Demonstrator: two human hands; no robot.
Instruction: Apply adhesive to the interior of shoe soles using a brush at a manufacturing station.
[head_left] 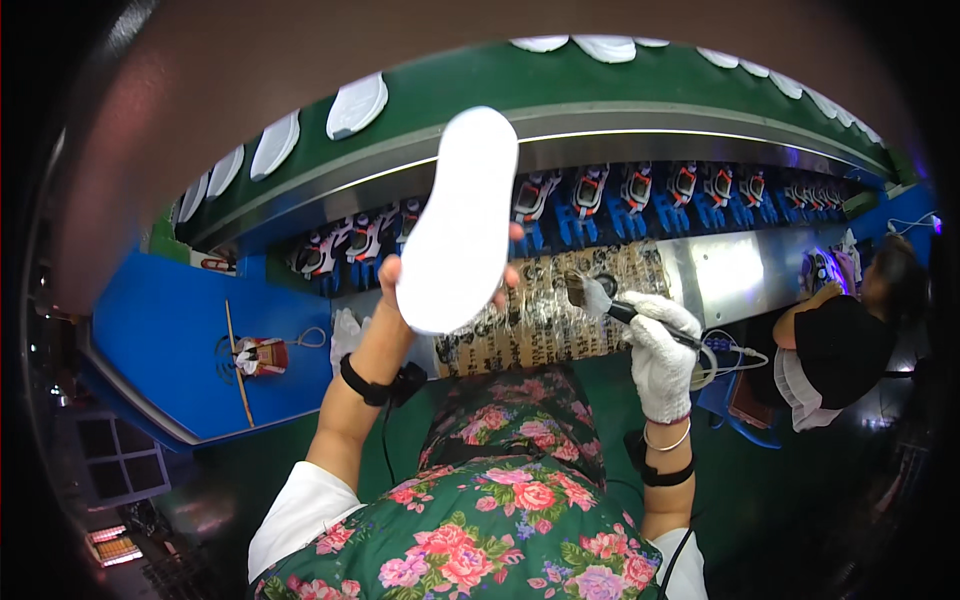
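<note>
A white shoe sole (462, 220) is held up in front of me, its flat side facing me and its narrower end slanting up to the right. My bare left hand (392, 280) grips it low down; the thumb shows at one edge and fingertips at the other, while the palm is hidden behind it. In a white knitted glove, my right hand (662, 350) is closed around the black handle of a brush (598, 297). The bristles point left, apart from the sole, above a worktop covered in brown cardboard and clear tape (530, 325). A hose or cable runs from the handle.
Beyond the worktop, shoe uppers on blue stands (585, 205) line a shelf. Above them a green conveyor belt (460, 80) carries several white soles. A blue table (180, 340) with a red container (265, 357) is at left. A co-worker (850, 330) sits at right beside a metal plate (715, 275).
</note>
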